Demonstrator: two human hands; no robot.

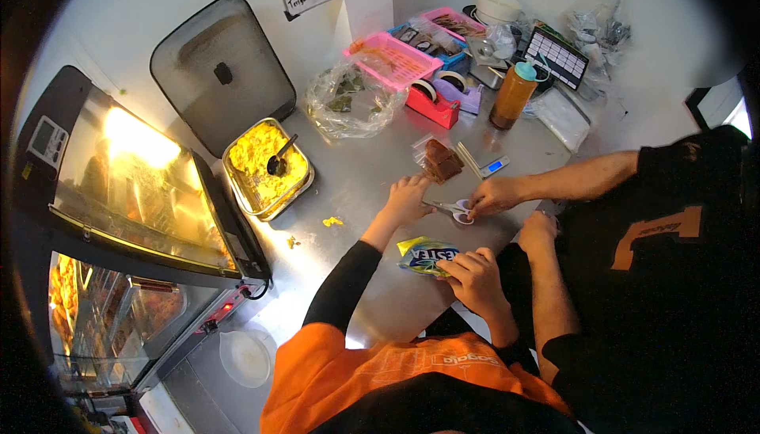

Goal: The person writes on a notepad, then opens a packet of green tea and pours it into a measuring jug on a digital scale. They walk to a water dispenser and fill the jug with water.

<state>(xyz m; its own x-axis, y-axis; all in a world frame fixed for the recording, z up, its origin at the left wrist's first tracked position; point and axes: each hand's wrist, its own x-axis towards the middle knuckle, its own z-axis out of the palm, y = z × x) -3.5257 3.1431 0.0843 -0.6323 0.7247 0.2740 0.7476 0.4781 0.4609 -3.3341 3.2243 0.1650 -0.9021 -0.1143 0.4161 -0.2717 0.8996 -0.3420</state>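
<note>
My right hand (475, 276) grips the right end of a green and yellow Nestea packet (424, 256) just above the steel table (392, 306). Farther forward, my left hand (408, 201) is by the blade tips of a pair of scissors (454, 207); whether its fingers hold the blades cannot be made out. At the handles of the scissors is a co-worker's hand (496, 196). Beyond my left hand lies a clear bag of reddish-brown contents (442, 161), with a small digital scale (493, 167) to its right.
On the left stand a lit food display warmer (142, 196) and a metal tray of yellow food (267, 167) with a black spoon. Tape dispensers (436, 107), a sauce bottle (513, 95), a pink basket (395, 63) and a plastic bag (353, 101) are at the back. A co-worker stands close on the right.
</note>
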